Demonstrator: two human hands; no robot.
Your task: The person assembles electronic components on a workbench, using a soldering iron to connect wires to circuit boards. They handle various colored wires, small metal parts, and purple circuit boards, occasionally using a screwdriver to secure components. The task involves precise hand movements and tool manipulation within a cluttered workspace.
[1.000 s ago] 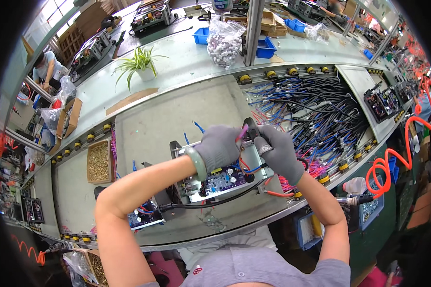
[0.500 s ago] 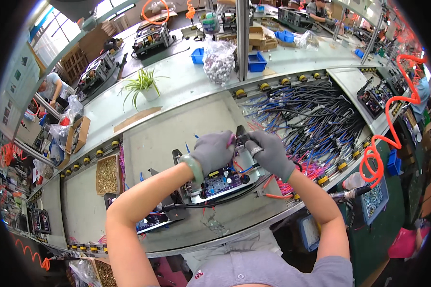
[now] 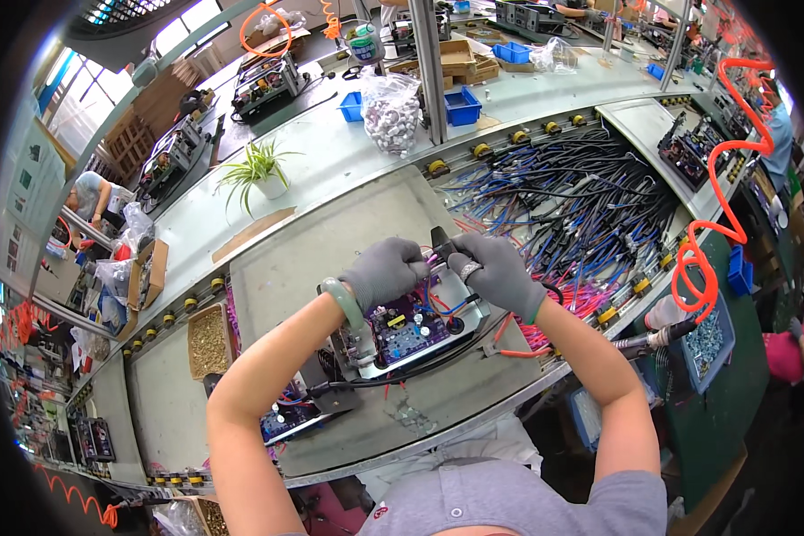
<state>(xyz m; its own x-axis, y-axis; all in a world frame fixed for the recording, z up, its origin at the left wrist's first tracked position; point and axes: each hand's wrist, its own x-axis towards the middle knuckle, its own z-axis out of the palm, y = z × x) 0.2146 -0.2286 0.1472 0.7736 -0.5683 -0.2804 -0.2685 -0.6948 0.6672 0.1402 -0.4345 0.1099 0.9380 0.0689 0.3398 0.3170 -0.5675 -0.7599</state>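
A metal chassis with a purple circuit board (image 3: pixel 413 331) lies on the work surface before me, with orange and blue wires (image 3: pixel 438 302) along its right side. At its far end, my gloved left hand (image 3: pixel 389 271) is closed, its fingertips at a small purple wire end (image 3: pixel 431 257). My gloved right hand (image 3: pixel 498 273) is closed beside it, thumb and fingers at an upright black piece (image 3: pixel 440 241) on the chassis' far edge. The exact grip is partly hidden by the fingers. A thick black cable (image 3: pixel 393 382) runs along the near side of the chassis.
A second board unit (image 3: pixel 290 418) sits to the near left. Many black and blue cables (image 3: pixel 581 196) are heaped at the far right. A box of small brass-coloured parts (image 3: pixel 209 344) stands left. An orange coiled hose (image 3: pixel 713 196) hangs right; a potted plant (image 3: pixel 268 179) stands beyond.
My left hand has drawn back a little to the left, widening the gap between the hands. My right hand stays at the black piece. The whole view has shifted slightly.
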